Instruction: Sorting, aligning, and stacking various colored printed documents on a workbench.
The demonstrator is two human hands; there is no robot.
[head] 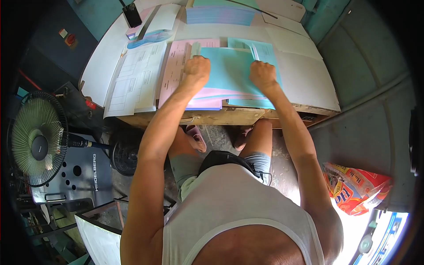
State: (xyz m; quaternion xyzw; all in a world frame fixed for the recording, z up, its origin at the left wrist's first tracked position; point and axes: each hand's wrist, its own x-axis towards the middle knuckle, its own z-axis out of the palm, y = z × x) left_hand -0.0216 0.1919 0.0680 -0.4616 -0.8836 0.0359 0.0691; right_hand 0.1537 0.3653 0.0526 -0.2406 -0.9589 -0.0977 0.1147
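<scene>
A small sheaf of coloured paper sheets (228,68), blue-green on top with pink beneath, spans both hands over the table. My left hand (197,69) is closed on its left edge, and my right hand (264,75) grips the right one. Paper edges curl up beyond both fists; the fingertips are hidden. Under the left side lies a stack of pink printed forms (172,74). A blue-green stack of forms (276,63) sits partly covered under the right side. White printed forms (135,78) lie further left.
At the back stands a thick pile of coloured paper (218,16). A bundle of sheets (162,20) and a phone (132,15) are at the back left. The wooden table (228,116) has drawers in front. A fan (39,142) stands left, a red plastic bag (356,190) right.
</scene>
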